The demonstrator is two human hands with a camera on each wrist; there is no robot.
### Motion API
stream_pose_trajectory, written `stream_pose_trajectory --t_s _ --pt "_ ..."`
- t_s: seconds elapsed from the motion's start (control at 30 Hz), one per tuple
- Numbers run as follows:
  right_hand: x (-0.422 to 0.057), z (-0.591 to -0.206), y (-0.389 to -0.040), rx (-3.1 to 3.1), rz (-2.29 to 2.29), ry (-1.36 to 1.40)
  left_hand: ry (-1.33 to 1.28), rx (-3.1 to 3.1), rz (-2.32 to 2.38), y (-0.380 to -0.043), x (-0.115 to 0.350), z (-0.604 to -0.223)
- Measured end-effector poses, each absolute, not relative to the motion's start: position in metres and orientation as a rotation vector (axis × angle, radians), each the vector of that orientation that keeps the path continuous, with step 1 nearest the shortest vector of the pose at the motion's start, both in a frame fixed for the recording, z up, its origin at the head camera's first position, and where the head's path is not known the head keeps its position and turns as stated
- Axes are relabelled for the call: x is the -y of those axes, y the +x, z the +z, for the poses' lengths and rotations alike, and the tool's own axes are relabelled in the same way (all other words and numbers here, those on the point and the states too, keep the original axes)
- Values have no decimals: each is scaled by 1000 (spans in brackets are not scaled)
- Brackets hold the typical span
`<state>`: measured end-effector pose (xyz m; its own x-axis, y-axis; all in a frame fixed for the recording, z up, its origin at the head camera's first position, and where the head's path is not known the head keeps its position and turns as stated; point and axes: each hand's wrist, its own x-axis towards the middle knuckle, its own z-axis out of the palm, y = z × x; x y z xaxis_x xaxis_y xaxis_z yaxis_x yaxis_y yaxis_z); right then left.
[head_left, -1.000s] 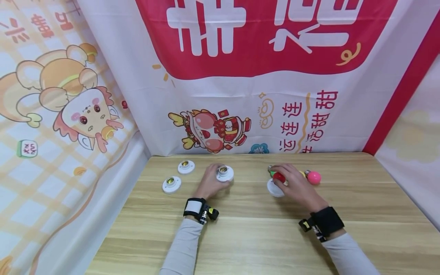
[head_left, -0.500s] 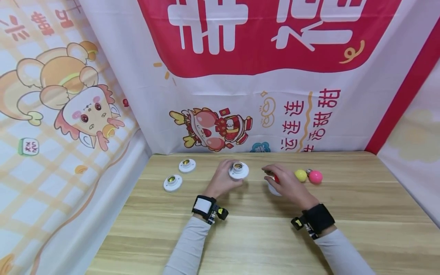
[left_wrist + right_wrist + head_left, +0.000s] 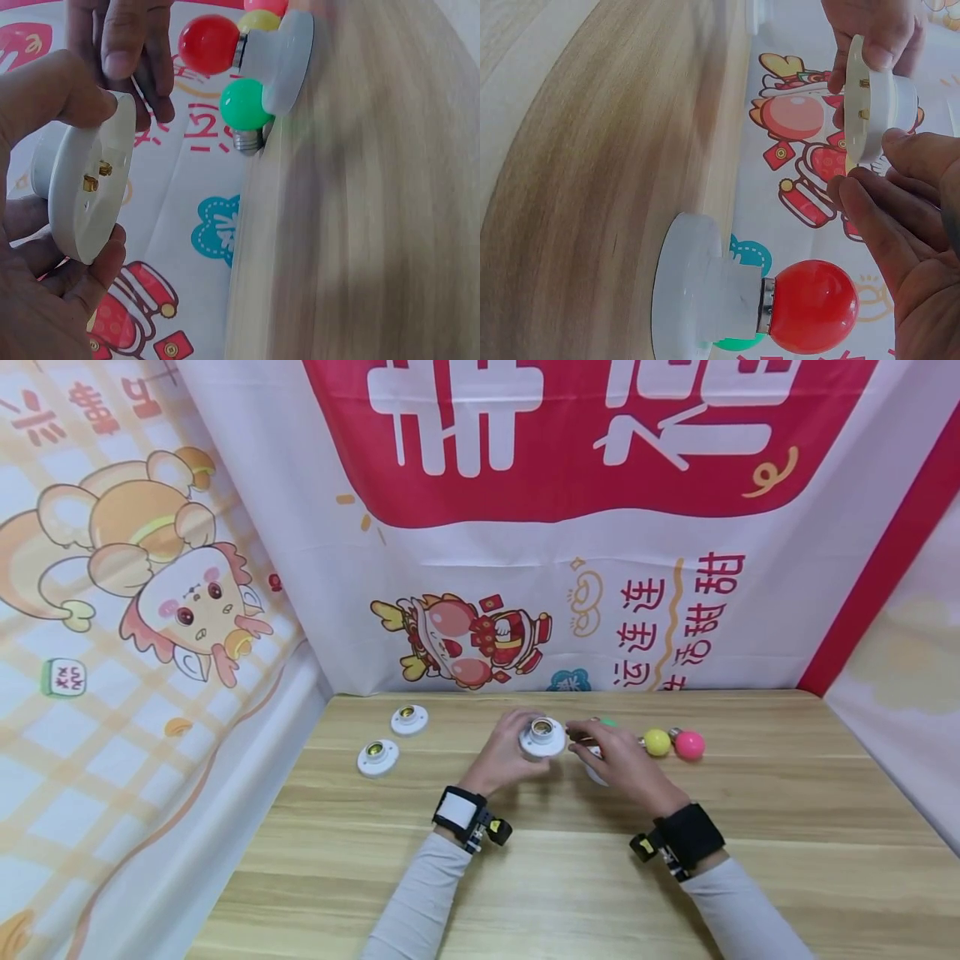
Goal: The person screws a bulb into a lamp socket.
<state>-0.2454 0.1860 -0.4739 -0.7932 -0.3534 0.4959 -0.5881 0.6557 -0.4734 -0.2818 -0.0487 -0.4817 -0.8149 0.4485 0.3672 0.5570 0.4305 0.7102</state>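
My left hand grips a white lamp holder by its rim, raised off the wood-grain table, socket up. My right hand is just beside it, fingers mostly straight; can't tell if touching. Under that hand: second lamp holder with red bulb fitted, green bulb behind. Yellow bulb, pink bulb to the right; two more lamp holders left.

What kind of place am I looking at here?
Probably a makeshift indoor work booth: a wood-grain table pushed up near a printed cloth hung behind it, with white lamp sockets and coloured bulbs laid out. The wider room is out of view.
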Motion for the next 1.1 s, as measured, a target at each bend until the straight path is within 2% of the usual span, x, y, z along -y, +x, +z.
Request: stream_pose_trajectory --t_s 1.1 --pt "-209 -473 -234 2560 928 677 -987 2593 -1360 -279 24 -483"
